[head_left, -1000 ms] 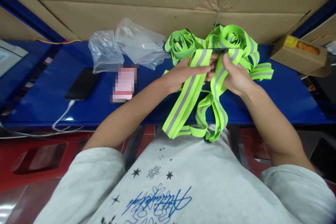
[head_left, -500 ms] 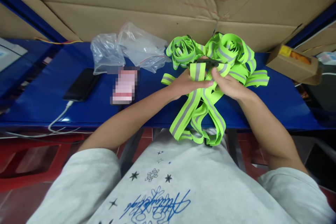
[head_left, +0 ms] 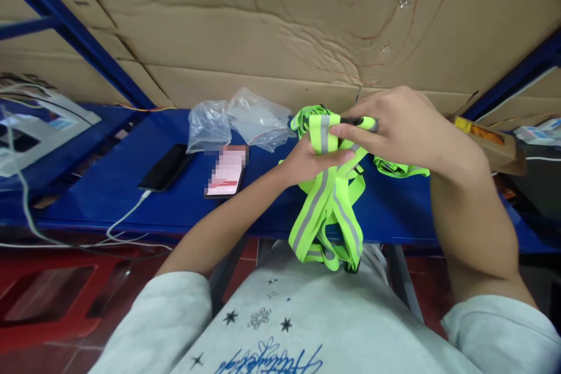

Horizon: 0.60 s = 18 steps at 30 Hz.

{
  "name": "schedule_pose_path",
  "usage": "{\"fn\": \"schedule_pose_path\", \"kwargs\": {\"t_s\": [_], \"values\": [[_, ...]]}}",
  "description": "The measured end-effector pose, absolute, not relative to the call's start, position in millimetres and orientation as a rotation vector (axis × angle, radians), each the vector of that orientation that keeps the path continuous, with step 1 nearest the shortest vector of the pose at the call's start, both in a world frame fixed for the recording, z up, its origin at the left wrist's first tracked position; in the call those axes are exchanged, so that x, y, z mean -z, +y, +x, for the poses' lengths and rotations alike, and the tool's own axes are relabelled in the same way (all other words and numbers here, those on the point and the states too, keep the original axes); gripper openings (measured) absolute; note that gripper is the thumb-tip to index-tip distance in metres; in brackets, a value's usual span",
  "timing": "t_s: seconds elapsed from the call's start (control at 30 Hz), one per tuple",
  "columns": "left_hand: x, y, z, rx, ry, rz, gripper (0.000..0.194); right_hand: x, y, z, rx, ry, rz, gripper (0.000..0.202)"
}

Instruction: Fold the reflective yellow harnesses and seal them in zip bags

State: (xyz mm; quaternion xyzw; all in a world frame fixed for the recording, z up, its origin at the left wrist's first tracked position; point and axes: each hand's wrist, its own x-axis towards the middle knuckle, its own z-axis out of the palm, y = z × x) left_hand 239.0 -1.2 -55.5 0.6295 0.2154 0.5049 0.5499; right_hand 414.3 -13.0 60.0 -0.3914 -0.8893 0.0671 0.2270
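Observation:
A lime-green reflective strap (head_left: 313, 219) with a grey stripe hangs in loops over the table's front edge, down to my shirt. My left hand (head_left: 307, 158) is closed around its upper part, thumb lying across the bands. Raised above it, my right hand (head_left: 390, 128) pinches the strap's top end by a dark buckle piece (head_left: 349, 121); the back of the hand hides part of it. Behind my left hand lies a rolled green strap (head_left: 302, 120). More green strap (head_left: 401, 168) rests on the table below my right wrist.
Clear plastic bags (head_left: 258, 120) lie at the back of the blue table (head_left: 100, 187). A phone with a lit screen (head_left: 225, 172) and a black phone (head_left: 164, 168) on a white cable (head_left: 127, 210) are to the left. An open cardboard box (head_left: 491, 149) stands at right.
My right hand has risen and turned over, now gripping the strap's top at the buckle from above. My left hand keeps its hold. The view has tilted upward.

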Motion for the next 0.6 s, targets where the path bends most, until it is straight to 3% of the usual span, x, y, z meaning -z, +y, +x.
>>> {"fn": "schedule_pose_path", "kwargs": {"t_s": [0.13, 0.27, 0.4, 0.5, 0.6], "values": [[45.5, -6.1, 237.8, -1.093, 0.429, 1.241, 0.039, -61.4, -4.7, 409.2, -0.256, -2.252, -1.112, 0.053], [38.0, -8.0, 232.1, -0.916, 0.38, 1.216, 0.044, -57.3, 8.9, 413.6, -0.77, -2.132, -0.897, 0.037], [32.1, -7.5, 224.7, -0.858, 0.404, 1.32, 0.037, -51.7, 15.5, 411.7, -0.965, -2.02, -0.987, 0.03], [32.7, -4.7, 224.0, -0.895, 0.442, 1.392, 0.04, -49.2, 16.1, 408.2, -0.84, -2.032, -1.061, 0.039], [37.1, -0.2, 225.1, -0.924, 0.51, 1.369, 0.042, -47.1, 13.6, 406.3, -0.513, -2.186, -0.927, 0.034]]}}
